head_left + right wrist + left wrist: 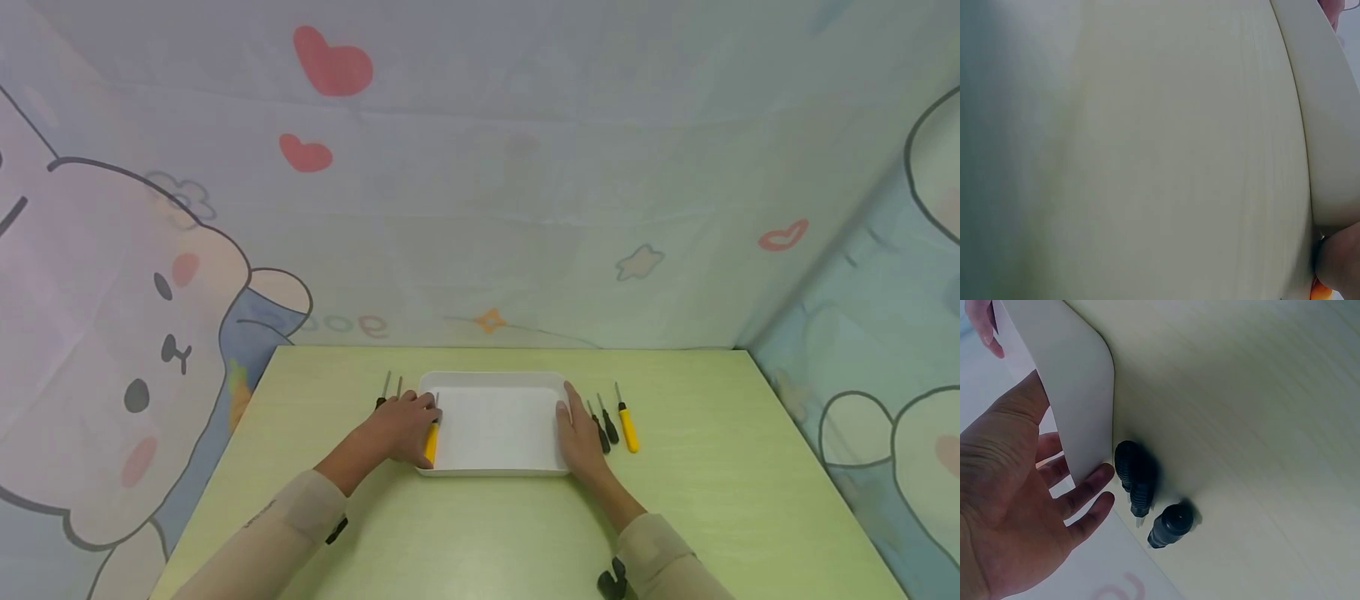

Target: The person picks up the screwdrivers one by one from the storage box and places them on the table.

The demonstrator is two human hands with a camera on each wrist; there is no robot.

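A shallow white tray (495, 429) lies on the table between both hands. My left hand (405, 427) reaches over its left rim, thumb and first fingers inside, the other fingers outside. It pinches a yellow-handled screwdriver (431, 444) that lies along the inner left wall, shaft pointing away; the fingertips on it are hidden in the left wrist view. My right hand (581, 437) holds the tray's right wall, thumb inside the rim and fingers outside. Black screwdriver handles (1172, 523) stand out beside the left hand's fingertips, next to the tray's outer wall.
Right of the tray lie two black-handled screwdrivers (609, 427) and another yellow-handled screwdriver (628, 429). Left of it, black-handled screwdrivers (381, 402) are partly covered by the left hand. The pale green table (480, 533) ends at a printed curtain (480, 208) behind.
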